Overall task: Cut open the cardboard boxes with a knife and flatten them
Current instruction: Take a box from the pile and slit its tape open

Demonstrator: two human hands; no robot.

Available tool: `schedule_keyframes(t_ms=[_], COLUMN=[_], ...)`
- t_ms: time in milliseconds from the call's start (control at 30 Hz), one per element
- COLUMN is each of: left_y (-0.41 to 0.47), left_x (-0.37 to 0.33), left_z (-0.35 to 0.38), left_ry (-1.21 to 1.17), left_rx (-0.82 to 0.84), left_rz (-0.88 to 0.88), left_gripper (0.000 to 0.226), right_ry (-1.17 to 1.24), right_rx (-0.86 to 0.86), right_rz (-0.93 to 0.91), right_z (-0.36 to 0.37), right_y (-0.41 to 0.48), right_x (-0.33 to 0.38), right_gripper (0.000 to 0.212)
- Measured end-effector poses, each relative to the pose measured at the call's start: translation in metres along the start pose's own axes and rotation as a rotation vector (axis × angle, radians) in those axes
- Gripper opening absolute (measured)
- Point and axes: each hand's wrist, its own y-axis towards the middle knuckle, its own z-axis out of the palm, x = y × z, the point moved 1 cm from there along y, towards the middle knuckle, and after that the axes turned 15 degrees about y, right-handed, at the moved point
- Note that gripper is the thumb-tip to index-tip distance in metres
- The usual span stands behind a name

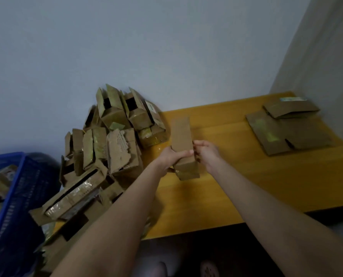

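Observation:
A small brown cardboard box (182, 134) is held just above the yellow wooden table (226, 176), one flap raised. My left hand (171, 157) grips its left side, thumb across the front. My right hand (206, 153) touches its right edge with curled fingers; whether it holds anything else is hidden. No knife is visible. A heap of opened, torn boxes (110, 140) is piled at the table's left end against the wall. Flattened cardboard sheets (286, 130) lie at the far right of the table.
A blue plastic crate (16, 196) with packaging stands at the left, below the heap. Grey walls close in behind the table and on the right. The table's front edge runs along a dark gap, with feet in slippers (208, 268) below.

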Motion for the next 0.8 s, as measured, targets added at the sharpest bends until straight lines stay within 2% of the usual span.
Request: schedule_keyframes(t_ms=[67,100,167,200,233,300,333,367,467,633,700,800], left_y=[0.002,0.001,-0.001,-0.001,-0.002,0.002,0.004,0.007,0.017,0.04,0.046,0.057], left_x=[0.01,0.014,0.02,0.023,0.025,0.031,0.034,0.036,0.046,0.064,0.068,0.073], left_z=[0.008,0.013,0.025,0.03,0.033,0.035,0.035,0.034,0.036,0.04,0.039,0.039], left_ry=[-0.16,-0.251,-0.394,-0.431,-0.451,-0.465,-0.441,-0.399,-0.191,0.165,0.249,0.311], left_rx=[0.015,0.027,0.059,0.075,0.083,0.085,0.076,0.055,-0.056,-0.162,-0.195,-0.249], left_rz=[-0.059,-0.075,-0.105,-0.109,-0.11,-0.128,-0.141,-0.159,-0.225,-0.158,-0.167,-0.207], left_gripper=[0.066,0.064,0.058,0.051,0.041,0.023,0.024,0.028,0.041,0.052,0.063,0.099], right_ry=[-0.086,-0.144,-0.224,-0.212,-0.176,-0.094,-0.077,-0.074,-0.129,-0.2,-0.242,-0.392], right_rx=[0.029,0.034,0.027,0.029,0.047,0.119,0.135,0.127,0.054,0.046,0.046,0.039], right_rz=[-0.017,-0.015,0.073,0.159,0.253,0.365,0.366,0.331,0.202,0.073,0.048,-0.006], right_z=[-0.014,-0.02,-0.031,-0.035,-0.038,-0.039,-0.037,-0.035,-0.027,-0.026,-0.026,-0.026], right_y=[0.007,0.008,0.012,0.013,0.014,0.012,0.012,0.014,0.016,0.018,0.021,0.032], right_x=[-0.004,-0.005,-0.007,-0.008,-0.011,-0.018,-0.023,-0.032,-0.058,-0.079,-0.083,-0.088], right_gripper=[0.01,0.013,0.062,0.08,0.089,0.078,0.068,0.065,0.072,0.054,0.05,0.042])
